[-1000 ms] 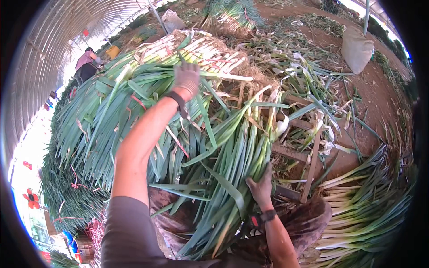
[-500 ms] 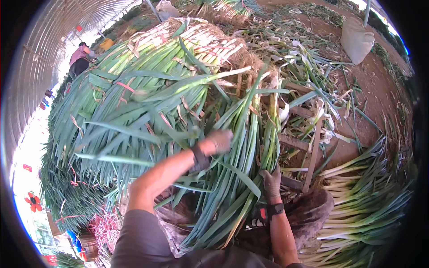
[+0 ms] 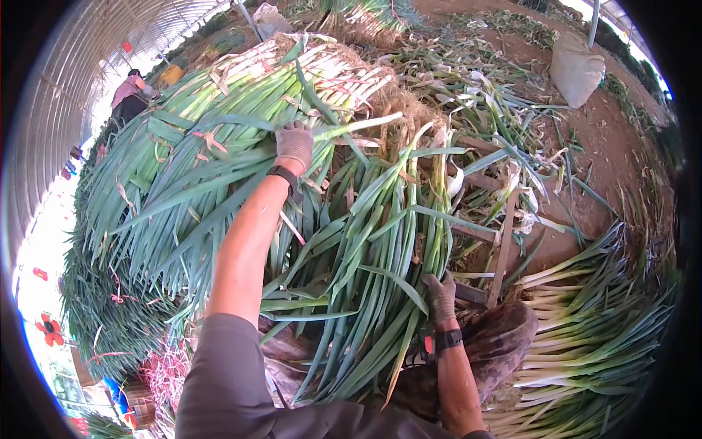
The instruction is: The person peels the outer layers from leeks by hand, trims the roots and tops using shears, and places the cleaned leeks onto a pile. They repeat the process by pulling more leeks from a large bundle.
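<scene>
My left hand (image 3: 295, 143), in a grey work glove, is closed on a single green onion (image 3: 355, 128) lying across the big bundled pile. Its pale root end points right and its leaves trail left. In front of me lies a loose bunch of green onions (image 3: 395, 241), roots away from me and leaves hanging over my lap. My right hand (image 3: 441, 296), gloved too, is at the right edge of this bunch, its fingers curled against the leaves and partly hidden by them.
Tied green onions form a large pile (image 3: 219, 161) at the left. More green onions (image 3: 578, 336) lie in a row at the right. A wooden frame (image 3: 504, 249), peeled scraps (image 3: 482, 95) and a white sack (image 3: 578, 69) are beyond. Another person (image 3: 130, 95) stands far left.
My left hand has swung up and away from the loose bunch to the green onion on the pile. Loose leaves at the left have dropped. My right hand stays almost in place.
</scene>
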Motion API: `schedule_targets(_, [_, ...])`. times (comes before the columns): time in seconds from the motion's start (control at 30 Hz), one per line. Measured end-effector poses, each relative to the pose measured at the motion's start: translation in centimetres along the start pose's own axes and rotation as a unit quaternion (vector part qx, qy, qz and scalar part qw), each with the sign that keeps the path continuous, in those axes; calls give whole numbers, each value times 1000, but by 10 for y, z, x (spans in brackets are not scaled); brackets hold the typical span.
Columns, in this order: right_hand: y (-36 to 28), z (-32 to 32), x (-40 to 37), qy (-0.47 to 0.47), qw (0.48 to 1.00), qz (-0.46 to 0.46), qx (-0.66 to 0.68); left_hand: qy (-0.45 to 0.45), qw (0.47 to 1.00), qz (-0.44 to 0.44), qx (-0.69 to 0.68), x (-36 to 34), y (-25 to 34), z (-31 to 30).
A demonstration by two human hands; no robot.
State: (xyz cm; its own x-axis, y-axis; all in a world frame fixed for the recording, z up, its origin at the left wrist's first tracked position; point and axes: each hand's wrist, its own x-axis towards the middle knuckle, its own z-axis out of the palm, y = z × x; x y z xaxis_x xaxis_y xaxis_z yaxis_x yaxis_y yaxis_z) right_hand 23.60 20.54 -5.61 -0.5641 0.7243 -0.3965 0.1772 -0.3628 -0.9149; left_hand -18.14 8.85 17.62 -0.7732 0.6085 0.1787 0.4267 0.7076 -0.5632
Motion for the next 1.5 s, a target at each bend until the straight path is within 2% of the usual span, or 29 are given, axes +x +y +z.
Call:
schedule_targets(0.07, [11,-2,6,28,998,-15,-57,-30,998,55,-22,-10,14,-24])
schedule_targets(0.1, [12,1,5,21,999,10,25,-49,995,85,-31,-23,24,-34])
schedule_targets(0.13, [9,6,-1,15,999,20,43,-82,982,99,-141,-34,35,-28])
schedule_targets(0.2, [-5,12,-17,17,996,39,77,-165,898,188,-362,-70,69,-2])
schedule_targets(0.23, [9,15,-12,19,998,6,66,-246,808,204,-495,-93,93,18])
schedule_targets(0.27, [27,15,-5,15,999,20,46,-256,749,222,-569,-130,110,16])
schedule_targets(0.33, [34,17,-8,3,994,12,111,-215,844,193,-452,-160,125,5])
schedule_targets(0.4, [13,16,-24,-12,989,45,137,-110,880,129,-443,-167,112,-21])
schedule_targets(0.43, [0,15,-35,-20,987,62,150,-122,899,114,-406,-164,103,-29])
schedule_targets(0.53, [-11,21,-62,-62,973,177,132,-100,870,83,-475,-170,101,3])
schedule_targets(0.57, [41,36,-45,-38,976,170,131,-127,839,79,-523,-168,104,24])
schedule_targets(0.6, [19,45,-62,-59,961,216,163,-187,782,83,-589,-164,112,41])
schedule_targets(0.67, [8,77,-71,-102,941,232,222,-300,643,88,-699,-156,124,61])
schedule_targets(0.73, [18,130,-63,-163,870,286,368,-237,696,60,-675,-153,121,40])
schedule_targets(0.8, [21,183,-63,-185,906,136,355,-227,758,105,-602,-126,107,28])
schedule_targets(0.83, [19,195,-61,-205,901,121,362,-167,848,134,-484,-124,88,-11])
schedule_targets(0.87, [16,206,-59,-224,895,106,370,-185,855,133,-466,-121,81,-20])
schedule_targets(0.9, [13,209,-55,-253,872,152,390,-203,861,133,-447,-121,74,-25])
schedule_targets(0.93, [10,209,-53,-283,847,194,407,-218,866,131,-430,-121,69,-29])
schedule_targets(1.0, [17,186,-62,-237,898,100,356,-216,852,84,-470,-123,68,-7])
schedule_targets(1.07, [19,152,-59,-170,916,207,297,-183,842,25,-507,-138,80,28])
schedule_targets(1.1, [14,136,-64,-148,920,205,298,-146,848,16,-509,-147,90,35])
schedule_targets(1.13, [8,122,-70,-126,924,202,300,-62,869,39,-490,-159,101,41])
schedule_targets(1.17, [7,110,-71,-82,953,165,242,-70,866,34,-494,-169,108,32])
schedule_targets(1.3, [-23,48,-105,-43,971,96,216,-102,824,39,-556,-217,130,1])
schedule_targets(1.4, [0,34,-131,-20,979,22,199,-140,804,34,-577,-251,139,-5])
schedule_targets(1.43, [5,39,-137,-39,969,73,232,-19,788,26,-614,-256,149,17])
schedule_targets(1.5, [11,55,-139,-94,953,144,250,-28,780,-42,-624,-233,134,22])
